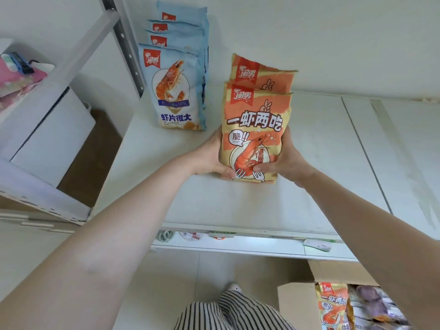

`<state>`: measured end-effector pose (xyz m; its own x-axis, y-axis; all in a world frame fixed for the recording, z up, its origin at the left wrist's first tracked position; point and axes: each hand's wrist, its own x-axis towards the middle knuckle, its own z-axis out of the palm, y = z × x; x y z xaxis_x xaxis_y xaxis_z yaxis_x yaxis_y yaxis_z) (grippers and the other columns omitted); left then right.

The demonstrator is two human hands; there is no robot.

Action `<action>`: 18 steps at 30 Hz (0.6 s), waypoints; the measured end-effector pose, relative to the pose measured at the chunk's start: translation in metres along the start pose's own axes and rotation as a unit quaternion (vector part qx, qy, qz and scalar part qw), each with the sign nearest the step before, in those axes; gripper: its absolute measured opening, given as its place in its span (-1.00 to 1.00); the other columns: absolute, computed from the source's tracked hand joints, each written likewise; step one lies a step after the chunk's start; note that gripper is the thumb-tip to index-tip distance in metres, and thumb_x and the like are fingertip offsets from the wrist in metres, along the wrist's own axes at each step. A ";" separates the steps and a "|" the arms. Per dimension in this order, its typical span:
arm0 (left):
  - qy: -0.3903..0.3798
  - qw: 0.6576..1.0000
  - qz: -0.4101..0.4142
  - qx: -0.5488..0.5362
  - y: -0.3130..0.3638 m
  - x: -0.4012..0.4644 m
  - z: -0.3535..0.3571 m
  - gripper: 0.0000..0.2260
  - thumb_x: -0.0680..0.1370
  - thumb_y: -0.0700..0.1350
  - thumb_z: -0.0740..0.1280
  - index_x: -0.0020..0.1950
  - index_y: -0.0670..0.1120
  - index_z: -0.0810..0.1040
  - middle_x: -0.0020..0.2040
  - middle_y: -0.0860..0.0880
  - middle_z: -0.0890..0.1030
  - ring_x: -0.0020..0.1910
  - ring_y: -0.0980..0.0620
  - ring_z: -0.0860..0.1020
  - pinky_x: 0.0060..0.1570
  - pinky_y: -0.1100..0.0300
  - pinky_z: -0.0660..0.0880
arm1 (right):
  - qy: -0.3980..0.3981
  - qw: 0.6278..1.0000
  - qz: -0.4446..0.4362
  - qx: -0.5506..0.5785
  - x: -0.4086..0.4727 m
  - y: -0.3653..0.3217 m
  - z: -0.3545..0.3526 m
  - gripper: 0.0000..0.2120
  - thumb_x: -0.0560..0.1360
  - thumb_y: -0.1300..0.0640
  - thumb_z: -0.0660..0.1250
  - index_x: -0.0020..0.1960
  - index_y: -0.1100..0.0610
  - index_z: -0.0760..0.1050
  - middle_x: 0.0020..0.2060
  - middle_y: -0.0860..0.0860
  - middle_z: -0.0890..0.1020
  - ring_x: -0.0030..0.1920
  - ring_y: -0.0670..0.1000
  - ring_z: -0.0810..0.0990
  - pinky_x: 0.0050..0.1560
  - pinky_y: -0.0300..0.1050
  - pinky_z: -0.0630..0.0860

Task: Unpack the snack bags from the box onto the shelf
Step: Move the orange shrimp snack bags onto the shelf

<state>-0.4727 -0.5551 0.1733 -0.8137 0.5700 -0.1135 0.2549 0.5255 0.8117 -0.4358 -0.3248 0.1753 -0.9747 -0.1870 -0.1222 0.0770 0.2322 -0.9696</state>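
A row of four pale-blue shrimp-cracker bags point(177, 91) stands by the white shelf's point(321, 163) left rear corner. Beside it, the left hand point(212, 154) and right hand point(284, 157) each curl their grip round the lower sides of the front orange shrimp-snack bag point(253, 136), upright on the shelf before a second orange bag point(262, 73). Placing looks underway; next, let go and reach for the open cardboard box point(297, 303) below the right front edge.

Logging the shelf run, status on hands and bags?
Left hand and right hand grip the front orange bag upright on the shelf. Second orange bag behind it, blue bags to its left. More bags in the box. Nothing blocking.
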 end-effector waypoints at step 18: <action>0.063 0.994 0.022 -0.083 -0.015 0.052 -0.017 0.13 0.07 0.43 0.49 0.49 0.13 0.03 0.41 0.09 0.35 0.39 0.10 0.34 0.36 -0.01 0.34 | -0.005 0.999 -0.045 0.012 0.044 0.006 -0.018 -0.05 0.24 0.42 0.57 0.44 0.01 0.15 0.29 0.06 0.52 0.20 0.01 0.62 -0.02 -0.07 0.63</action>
<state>-0.5280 -0.5440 0.1652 -0.8656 0.5006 -0.0114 0.2101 0.3838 0.8992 -0.4820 -0.3150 0.1679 -0.9756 -0.2163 -0.0372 -0.0050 0.1915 -0.9815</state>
